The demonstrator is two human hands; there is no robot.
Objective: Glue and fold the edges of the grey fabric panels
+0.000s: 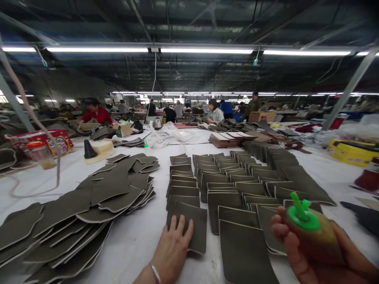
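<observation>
My left hand [174, 244] lies with its fingers spread on a dark grey-green panel [197, 225], the nearest in its row. Wrapped in my right hand [299, 252] is a glue bottle [318, 240] with a green nozzle cap, tilted toward the left and held above the table. Between the hands stand rows of overlapping dark panels [241, 248] with pale edges, folded or stacked close together. To the left lies a loose heap of curved dark pieces [109, 189]. The bottle's lower part is partly hidden by my palm.
The white-covered table [127, 252] stretches ahead. A jar with an orange lid [41, 154], a black cone on a cream block [99, 151], and clear plastic bags [168, 134] stand farther back. At right are a yellow box [352, 152] and a dark red container [368, 175]. Other people work beyond.
</observation>
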